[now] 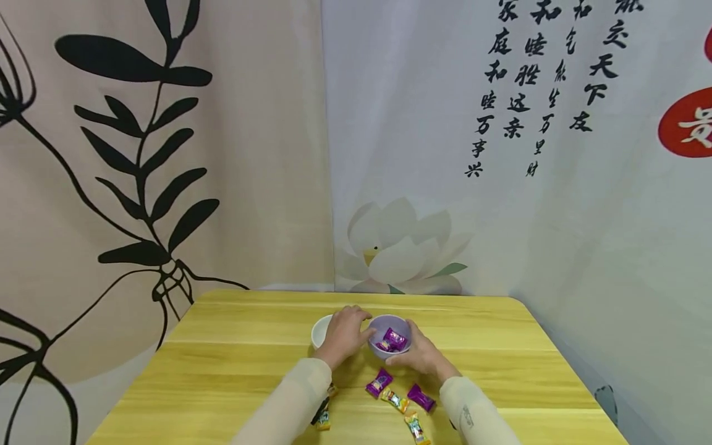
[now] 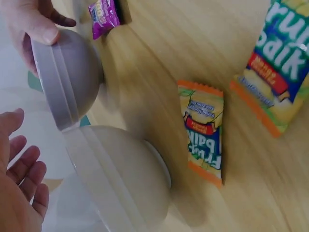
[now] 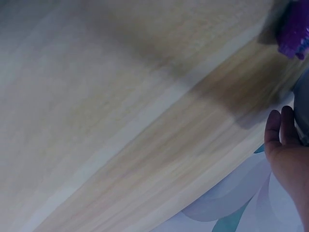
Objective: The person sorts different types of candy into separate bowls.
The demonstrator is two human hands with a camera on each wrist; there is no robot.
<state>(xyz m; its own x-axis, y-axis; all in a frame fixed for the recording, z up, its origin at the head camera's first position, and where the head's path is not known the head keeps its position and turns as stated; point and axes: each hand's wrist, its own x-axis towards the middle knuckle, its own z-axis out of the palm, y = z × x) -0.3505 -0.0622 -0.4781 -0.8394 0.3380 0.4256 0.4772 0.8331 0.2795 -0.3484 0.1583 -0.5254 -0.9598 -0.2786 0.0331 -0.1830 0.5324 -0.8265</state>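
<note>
And here's the lilac bowl [image 1: 378,322], toward the far side of the wood-grain table [image 1: 239,334], with purple-wrapped candies [image 1: 394,339] inside. The right hand [image 1: 425,356] has it gripped by the right side, thumb near the rim, fingers bent around the wall. The left hand [image 1: 345,332] comes in from the other side: fingers apart, relaxed and slightly bent, apparently holding nothing, its thumb close to the lilac rim; whether it touches, I can't tell.

So the step in hand looks like steadying or placing that bowl, and the next move calls for a level grip so the candies stay in.

Just beside it sits the white bowl [image 1: 320,332], partly behind the left hand, its contents hidden. Nearer the person, two loose purple candies [image 1: 379,383] lie on the wood among yellow-wrapped candies [image 1: 395,400], and more yellow ones sit by the left sleeve [image 1: 295,395], half covered. Beyond it all, a lotus print [image 1: 406,253] on the backdrop!
</note>
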